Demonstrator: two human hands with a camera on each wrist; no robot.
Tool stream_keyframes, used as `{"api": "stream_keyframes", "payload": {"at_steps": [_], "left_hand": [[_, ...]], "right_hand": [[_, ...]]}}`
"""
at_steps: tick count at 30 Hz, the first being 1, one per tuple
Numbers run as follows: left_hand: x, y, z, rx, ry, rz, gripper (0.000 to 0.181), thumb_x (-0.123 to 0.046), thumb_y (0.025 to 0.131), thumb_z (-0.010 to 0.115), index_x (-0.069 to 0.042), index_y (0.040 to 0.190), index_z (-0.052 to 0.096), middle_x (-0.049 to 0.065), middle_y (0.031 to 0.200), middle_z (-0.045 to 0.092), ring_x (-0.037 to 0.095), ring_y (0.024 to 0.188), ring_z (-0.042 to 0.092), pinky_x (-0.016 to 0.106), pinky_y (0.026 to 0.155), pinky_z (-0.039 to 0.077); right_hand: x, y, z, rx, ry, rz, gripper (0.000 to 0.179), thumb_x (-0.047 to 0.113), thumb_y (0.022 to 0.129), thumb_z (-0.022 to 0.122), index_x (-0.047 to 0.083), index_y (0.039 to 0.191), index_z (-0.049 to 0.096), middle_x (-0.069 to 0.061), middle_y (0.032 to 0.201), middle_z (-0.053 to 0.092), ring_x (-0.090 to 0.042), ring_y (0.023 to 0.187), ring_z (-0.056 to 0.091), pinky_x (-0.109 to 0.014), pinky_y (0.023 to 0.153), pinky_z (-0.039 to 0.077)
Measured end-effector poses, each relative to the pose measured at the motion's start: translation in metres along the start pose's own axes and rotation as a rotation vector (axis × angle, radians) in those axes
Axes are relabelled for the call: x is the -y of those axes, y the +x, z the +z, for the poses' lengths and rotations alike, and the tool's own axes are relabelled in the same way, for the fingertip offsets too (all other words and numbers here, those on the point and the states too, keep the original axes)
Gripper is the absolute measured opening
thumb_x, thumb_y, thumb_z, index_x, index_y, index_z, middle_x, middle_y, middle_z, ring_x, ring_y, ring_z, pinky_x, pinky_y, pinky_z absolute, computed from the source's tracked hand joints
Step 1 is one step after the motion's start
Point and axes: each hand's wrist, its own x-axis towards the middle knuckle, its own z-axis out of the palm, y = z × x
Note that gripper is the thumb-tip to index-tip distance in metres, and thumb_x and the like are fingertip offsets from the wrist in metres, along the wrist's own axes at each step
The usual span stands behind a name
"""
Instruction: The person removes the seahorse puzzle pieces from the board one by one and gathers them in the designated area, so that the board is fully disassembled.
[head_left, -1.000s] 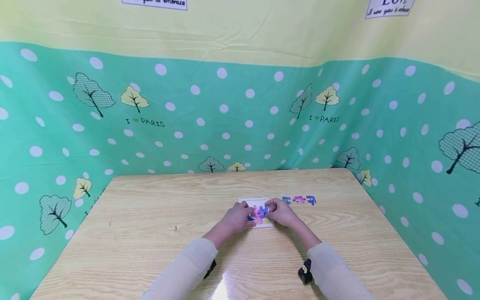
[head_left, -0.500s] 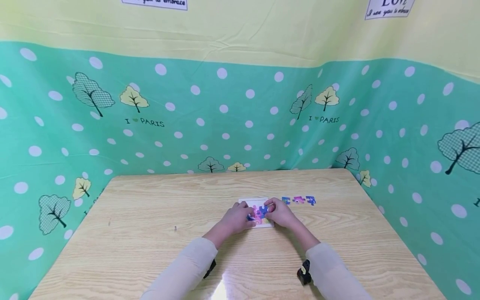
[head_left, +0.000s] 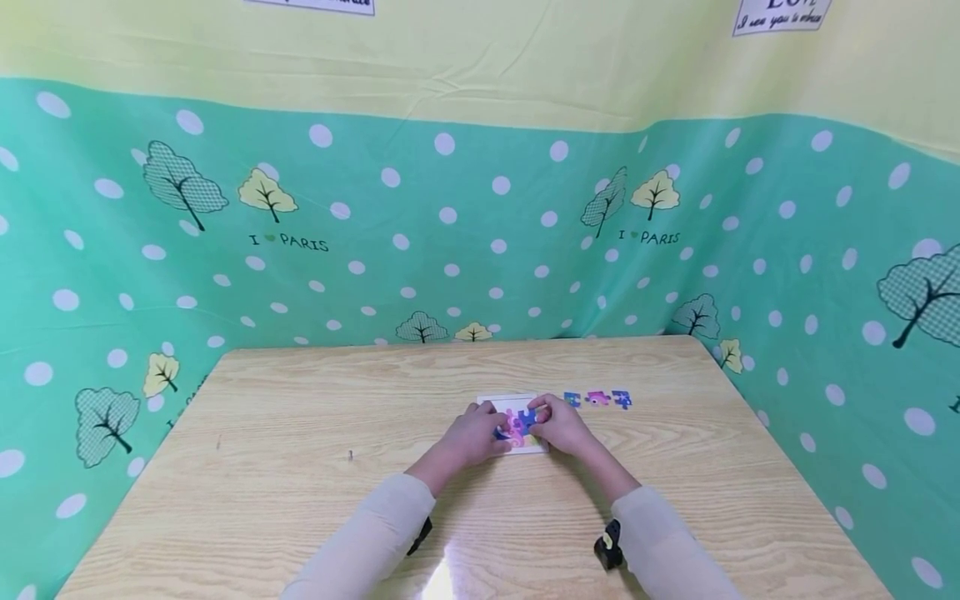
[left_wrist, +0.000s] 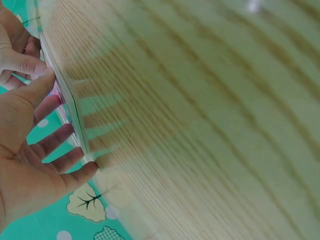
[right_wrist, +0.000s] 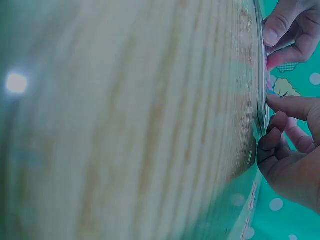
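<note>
A small white-framed jigsaw puzzle board [head_left: 491, 401] with a pink and blue picture lies on the table, partly hidden under both hands. My left hand [head_left: 476, 433] rests on its left side; in the left wrist view the fingers [left_wrist: 56, 138] are spread along the board's edge. My right hand [head_left: 564, 426] is at the board's right side, its thumb and forefinger pinching a blue puzzle piece [head_left: 527, 419] over the picture. In the right wrist view, the other fingers [right_wrist: 272, 145] of that hand are curled beside the board.
Beyond the right hand, three loose puzzle pieces lie in a row: a blue-green one [head_left: 572, 400], a pink one with an eye [head_left: 597, 399] and a blue one [head_left: 622, 400]. A tiny dark bit [head_left: 350, 455] lies left on the wooden table [head_left: 300, 417]. A patterned curtain [head_left: 360, 225] surrounds the back.
The blue piece has shifted and turned slightly against the picture between the right hand's fingertips. The left hand and the loose pieces stay where they were.
</note>
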Motion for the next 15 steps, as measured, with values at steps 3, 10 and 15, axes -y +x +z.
{"api": "stream_keyframes", "payload": {"at_steps": [3,10,15], "left_hand": [[0.0003,0.0007,0.0008,0.002,-0.003,-0.002,0.029,-0.039,0.086,0.065,-0.020,0.108,0.065,0.004,0.114,0.055,0.023,0.103,0.050,0.040,0.086,0.050],[0.0015,0.0015,0.0030,0.011,-0.006,-0.009,0.029,-0.038,0.086,0.065,-0.021,0.109,0.065,0.004,0.116,0.055,0.024,0.104,0.050,0.040,0.088,0.049],[0.0012,0.0011,0.0022,0.001,0.007,0.003,0.028,-0.038,0.086,0.065,-0.021,0.108,0.065,0.004,0.115,0.055,0.022,0.101,0.050,0.039,0.084,0.050]], "right_hand": [[0.0001,0.0003,-0.0008,0.001,-0.024,0.012,0.031,-0.001,0.080,0.066,0.005,0.110,0.059,-0.006,0.079,0.054,-0.015,0.056,0.051,-0.026,0.054,0.044],[-0.0007,0.0009,-0.0018,-0.008,-0.065,0.000,0.031,0.001,0.079,0.068,0.006,0.110,0.062,-0.005,0.079,0.056,-0.015,0.064,0.051,-0.025,0.059,0.043],[0.0015,0.0008,-0.0031,-0.009,-0.064,-0.019,0.032,0.001,0.079,0.069,0.006,0.110,0.063,-0.005,0.079,0.056,-0.015,0.064,0.051,-0.025,0.059,0.043]]}}
